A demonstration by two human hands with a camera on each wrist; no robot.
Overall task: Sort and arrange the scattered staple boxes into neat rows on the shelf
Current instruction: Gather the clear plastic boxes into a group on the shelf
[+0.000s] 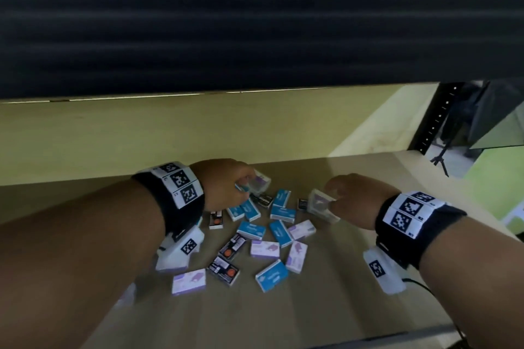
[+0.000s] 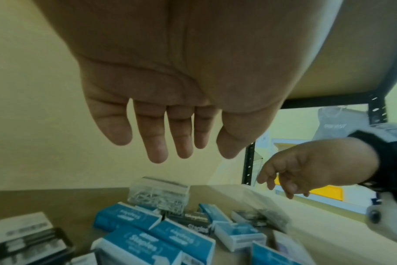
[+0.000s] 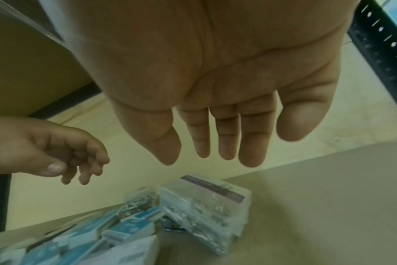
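Note:
Several small staple boxes lie scattered on the tan shelf board (image 1: 340,300): blue ones (image 1: 251,230), white-and-purple ones (image 1: 265,249) and black ones (image 1: 224,268). At the pile's far edge sit two clear plastic boxes of metal clips (image 1: 261,182) (image 1: 320,205). My left hand (image 1: 226,183) hovers over the left clear box (image 2: 159,194), fingers (image 2: 156,143) hanging relaxed and holding nothing. My right hand (image 1: 346,198) hovers over the right clear box (image 3: 206,209) with fingers (image 3: 227,141) straight and empty. Whether fingertips touch the boxes is hidden in the head view.
A dark upper shelf (image 1: 255,22) hangs low over the work space. A pale back panel (image 1: 141,136) closes the rear. A black perforated upright (image 1: 438,119) stands at the right rear, with a tripod (image 1: 441,161) beyond it. Bare board lies right of the pile.

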